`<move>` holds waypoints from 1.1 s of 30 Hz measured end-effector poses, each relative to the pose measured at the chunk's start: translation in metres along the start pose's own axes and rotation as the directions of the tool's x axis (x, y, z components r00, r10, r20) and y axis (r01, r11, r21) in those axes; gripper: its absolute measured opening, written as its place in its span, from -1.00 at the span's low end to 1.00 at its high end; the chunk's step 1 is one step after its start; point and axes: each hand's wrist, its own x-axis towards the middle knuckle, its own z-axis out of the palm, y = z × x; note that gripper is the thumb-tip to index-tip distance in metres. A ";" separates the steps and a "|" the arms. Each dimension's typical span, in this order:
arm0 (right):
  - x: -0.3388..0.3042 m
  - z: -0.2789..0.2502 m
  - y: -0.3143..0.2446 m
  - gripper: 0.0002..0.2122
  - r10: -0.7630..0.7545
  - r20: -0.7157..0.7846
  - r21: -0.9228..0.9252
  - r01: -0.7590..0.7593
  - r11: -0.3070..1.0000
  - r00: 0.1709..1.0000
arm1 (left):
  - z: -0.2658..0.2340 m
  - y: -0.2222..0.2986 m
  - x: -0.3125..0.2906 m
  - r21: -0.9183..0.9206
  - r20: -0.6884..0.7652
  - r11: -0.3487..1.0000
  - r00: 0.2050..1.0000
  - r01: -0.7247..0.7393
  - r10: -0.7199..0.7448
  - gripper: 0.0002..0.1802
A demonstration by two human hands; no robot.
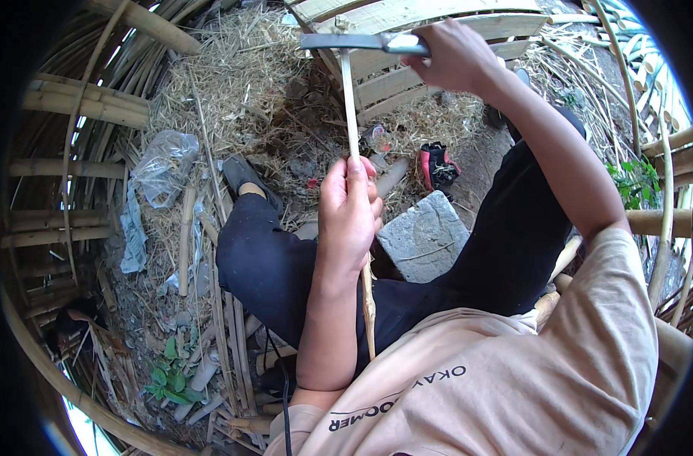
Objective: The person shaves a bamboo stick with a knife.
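Observation:
My left hand (348,209) is closed round a thin, pale bamboo stick (350,106), with the thumb lying along it. The stick runs from my lap up and away from me, and its lower part passes beneath my wrist. In my right hand (459,57) is a long-bladed knife (350,42), gripped by its handle end, which the fingers mostly hide. The blade lies crosswise over the far end of the stick, pointing left. Whether its edge bites into the stick, I cannot tell.
Slatted wooden boards (438,23) stand beyond the knife. A grey stone block (425,237) sits between my legs, near a red and black object (439,166). Straw and shavings (232,83) cover the ground. A clear plastic bag (164,167) lies left; bamboo poles (65,169) line that side.

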 end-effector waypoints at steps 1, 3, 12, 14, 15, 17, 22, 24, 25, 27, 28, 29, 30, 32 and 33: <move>-0.004 -0.001 -0.006 -0.76 -0.084 0.039 0.020 0.084 0.996 0.996 | -0.005 0.001 0.002 -0.012 0.019 1.000 1.000 0.001 -0.001 -0.75; -0.012 -0.011 -0.023 -0.78 -0.221 0.125 0.072 0.213 0.974 0.967 | -0.006 0.003 0.003 -0.039 0.004 0.999 1.000 0.017 -0.017 -0.75; 0.028 -0.001 0.039 -0.83 -0.146 -0.028 -0.250 0.134 0.959 0.989 | -0.003 -0.007 0.004 -0.073 0.085 0.996 0.995 0.055 -0.049 -0.76; 0.017 -0.002 0.017 -0.84 -0.057 0.100 -0.161 0.073 0.984 0.993 | -0.006 -0.009 0.004 -0.095 0.044 0.992 0.996 0.080 -0.076 -0.76; 0.009 -0.003 0.004 -0.86 -0.127 0.155 -0.067 0.139 0.988 0.980 | -0.011 -0.007 0.004 -0.111 0.038 0.991 0.997 0.070 -0.066 -0.76; -0.001 0.011 0.007 -0.86 -0.329 0.146 -0.080 0.343 0.936 0.933 | -0.008 -0.005 0.002 -0.121 0.046 0.989 0.995 0.088 -0.083 -0.76; 0.019 0.019 0.027 -0.86 -0.154 -0.068 -0.172 0.141 0.975 0.986 | -0.006 -0.007 0.003 -0.118 0.054 0.986 0.992 0.121 -0.115 -0.76; 0.011 0.010 0.005 -0.84 -0.176 0.023 -0.168 0.177 0.970 0.984 | -0.011 -0.003 0.003 -0.131 0.058 0.988 0.995 0.084 -0.077 -0.76; 0.004 0.006 0.000 -0.84 -0.355 0.045 -0.112 0.358 0.927 0.934 | -0.013 0.001 0.001 -0.134 0.058 0.988 0.996 0.073 -0.065 -0.77; 0.000 0.023 0.011 -0.85 -0.331 0.062 -0.060 0.334 0.941 0.942 | -0.003 0.001 0.000 -0.133 0.064 0.988 0.995 0.084 -0.076 -0.76; 0.002 0.023 0.012 -0.85 -0.192 0.091 -0.077 0.199 0.977 0.977 | -0.003 0.002 0.002 -0.129 0.060 0.988 0.995 0.081 -0.073 -0.76; 0.004 0.026 0.016 -0.86 -0.162 0.061 -0.085 0.166 0.982 0.985 | -0.005 0.000 0.003 -0.125 0.056 0.989 0.996 0.077 -0.071 -0.76; 0.006 0.029 0.022 -0.86 -0.132 0.030 -0.094 0.134 0.987 0.991 | -0.006 -0.001 0.003 -0.121 0.053 0.990 0.996 0.074 -0.068 -0.76; 0.012 0.019 0.012 -0.87 -0.180 0.006 -0.071 0.180 0.981 0.984 | -0.007 0.000 0.001 -0.111 -0.007 0.991 0.997 0.079 -0.080 -0.76; 0.007 0.012 0.006 -0.88 -0.247 0.019 -0.056 0.247 0.967 0.969 | -0.008 0.004 0.000 -0.113 0.013 0.991 0.997 0.077 -0.076 -0.76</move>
